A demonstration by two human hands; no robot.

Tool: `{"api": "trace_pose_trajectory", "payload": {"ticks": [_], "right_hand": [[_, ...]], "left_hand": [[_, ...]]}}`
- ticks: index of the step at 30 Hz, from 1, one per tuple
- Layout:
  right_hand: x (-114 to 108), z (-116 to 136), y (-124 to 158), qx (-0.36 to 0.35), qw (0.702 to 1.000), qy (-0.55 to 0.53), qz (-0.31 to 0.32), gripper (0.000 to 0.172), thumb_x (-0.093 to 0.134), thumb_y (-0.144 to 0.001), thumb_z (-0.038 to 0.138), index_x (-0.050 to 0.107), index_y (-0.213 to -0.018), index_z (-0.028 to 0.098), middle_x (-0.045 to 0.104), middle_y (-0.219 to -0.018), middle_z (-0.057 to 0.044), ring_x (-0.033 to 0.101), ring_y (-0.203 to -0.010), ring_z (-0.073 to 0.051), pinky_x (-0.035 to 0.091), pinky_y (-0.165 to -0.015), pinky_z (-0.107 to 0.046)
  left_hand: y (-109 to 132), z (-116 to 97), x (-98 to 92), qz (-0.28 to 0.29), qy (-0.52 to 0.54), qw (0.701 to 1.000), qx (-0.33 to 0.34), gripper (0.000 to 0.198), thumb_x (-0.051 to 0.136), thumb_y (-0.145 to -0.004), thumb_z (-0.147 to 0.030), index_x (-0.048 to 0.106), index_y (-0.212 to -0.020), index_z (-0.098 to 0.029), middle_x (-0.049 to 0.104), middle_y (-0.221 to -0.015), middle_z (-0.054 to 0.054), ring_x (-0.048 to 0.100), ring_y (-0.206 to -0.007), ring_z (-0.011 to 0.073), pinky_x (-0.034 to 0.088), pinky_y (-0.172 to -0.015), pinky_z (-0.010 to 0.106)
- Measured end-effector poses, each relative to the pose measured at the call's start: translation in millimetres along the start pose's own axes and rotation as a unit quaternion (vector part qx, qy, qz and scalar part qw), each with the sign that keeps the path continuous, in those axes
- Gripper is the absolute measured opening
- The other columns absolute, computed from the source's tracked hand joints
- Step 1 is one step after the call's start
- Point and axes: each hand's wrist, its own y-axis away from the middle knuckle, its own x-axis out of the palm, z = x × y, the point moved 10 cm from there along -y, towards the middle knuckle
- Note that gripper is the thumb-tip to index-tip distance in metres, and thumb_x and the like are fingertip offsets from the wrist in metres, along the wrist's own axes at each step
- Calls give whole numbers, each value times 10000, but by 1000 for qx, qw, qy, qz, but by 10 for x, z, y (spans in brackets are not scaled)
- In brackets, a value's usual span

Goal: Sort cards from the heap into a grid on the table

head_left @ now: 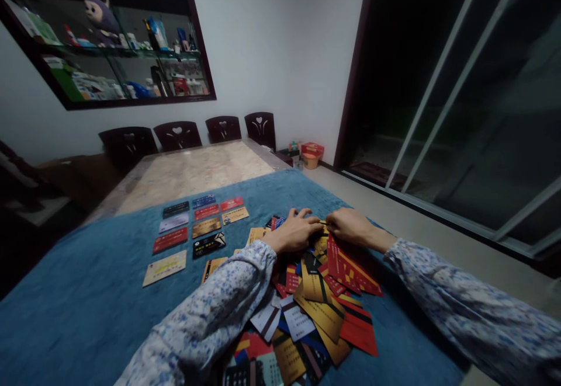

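A heap of plastic cards in gold, red, white and black lies overlapping on the blue cloth. At the far side of this heap, my left hand rests on cards with its fingers apart. My right hand is closed beside it, fingers curled at the edge of a gold card; its fingertips are partly hidden. Just below the right hand, several red cards fan out. To the left, separate cards lie flat in columns, among them a black VIP card and a pale yellow card.
The blue cloth covers the near part of a long table. Dark chairs stand along its far side. A wall shelf holds bottles and a plush toy. Glass sliding doors are on the right.
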Motion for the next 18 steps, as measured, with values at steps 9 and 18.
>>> {"api": "trace_pose_trajectory", "payload": {"ticks": [9, 18], "right_hand": [[21, 206, -67, -37, 998, -52, 0, 255, 547, -897, 258, 776, -1008, 252, 758, -1021, -112, 705, -919, -257, 466, -704, -279], [-34, 441, -98, -168, 974, -150, -29, 310, 533, -864, 219, 737, -1093, 175, 722, -1092, -109, 666, -974, -215, 466, -840, -253]], "left_hand": [[106, 208, 110, -6, 33, 999, -35, 549, 517, -824, -79, 572, -1327, -294, 575, -1423, 67, 317, -1410, 379, 300, -1040, 617], [346, 429, 91, -20, 52, 995, -86, 295, 506, -926, -205, 623, -1196, -232, 608, -1369, 70, 366, -1379, 367, 348, -1026, 552]]}}
